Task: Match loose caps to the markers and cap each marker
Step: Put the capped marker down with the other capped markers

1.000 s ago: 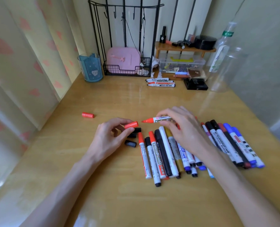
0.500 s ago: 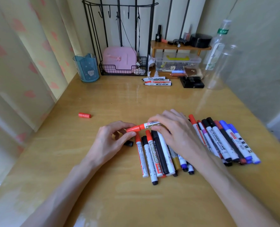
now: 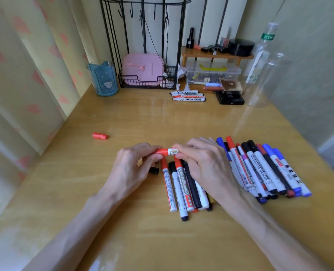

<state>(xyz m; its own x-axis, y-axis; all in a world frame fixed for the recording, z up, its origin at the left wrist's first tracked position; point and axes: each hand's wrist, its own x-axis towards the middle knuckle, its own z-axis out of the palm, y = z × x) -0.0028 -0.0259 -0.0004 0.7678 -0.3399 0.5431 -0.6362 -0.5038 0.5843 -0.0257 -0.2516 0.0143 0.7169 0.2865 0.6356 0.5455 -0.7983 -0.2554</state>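
A red whiteboard marker [image 3: 171, 151] lies level between both hands, just above the table. My left hand [image 3: 134, 167] pinches its red cap [image 3: 162, 152], which sits on the marker's tip. My right hand [image 3: 203, 165] grips the white barrel. Below the hands lies a row of capped red, black and white markers [image 3: 178, 184]. A second group of capped markers [image 3: 263, 169] fans out to the right. A loose black cap [image 3: 154, 170] sits under my left hand. A loose red cap [image 3: 100, 135] lies apart on the left.
Three uncapped markers [image 3: 188, 96] lie at the back near a black box [image 3: 230, 98]. A blue pen cup [image 3: 103, 78], a wire basket with a pink case [image 3: 142, 70], a small shelf [image 3: 217, 54] and clear bottles [image 3: 263, 61] line the back of the wooden table [image 3: 162, 241].
My left hand brought the red cap to the red marker's tip and pushed it on; the hands have closed together, with the cap seated now.
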